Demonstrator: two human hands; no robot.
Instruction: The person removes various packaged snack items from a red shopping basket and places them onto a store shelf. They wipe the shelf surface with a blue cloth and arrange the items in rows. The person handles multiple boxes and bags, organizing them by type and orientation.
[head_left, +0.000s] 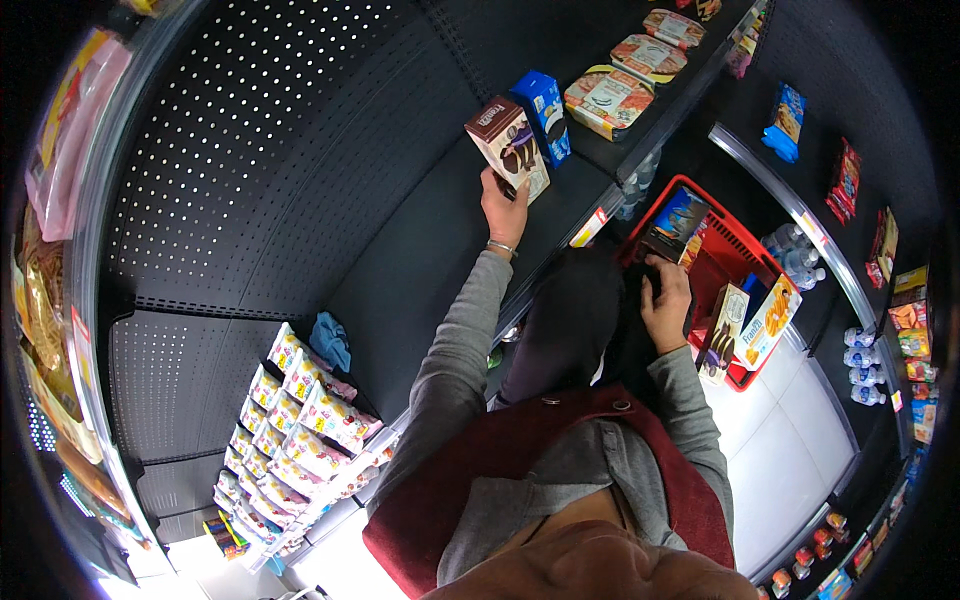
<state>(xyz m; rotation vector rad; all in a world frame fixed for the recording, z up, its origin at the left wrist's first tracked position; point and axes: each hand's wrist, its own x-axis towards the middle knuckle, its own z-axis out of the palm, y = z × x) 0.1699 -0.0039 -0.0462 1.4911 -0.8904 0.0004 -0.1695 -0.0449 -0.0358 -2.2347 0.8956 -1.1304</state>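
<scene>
My left hand (504, 211) grips a brown and cream Franzzi biscuit box (510, 146) by its lower end, over the black shelf (431, 217). Right beside that box stands a blue biscuit box (541, 116). My right hand (667, 300) is at the near side of a red plastic basket (739, 214), fingers apart and nothing between them. Its fingertips are at the lower edge of a dark box with a blue picture (679, 214); whether they press on it is unclear. The basket also holds a cream Franzzi box (724, 330) and a white and orange Franzzi box (769, 322).
Film-topped food trays (611, 97) sit along the shelf on the right. Snack bags (300, 420) stand in rows at the left, near a crumpled blue cloth (330, 341). Another shelf unit (806, 217) with packets and water bottles (799, 259) curves along the right.
</scene>
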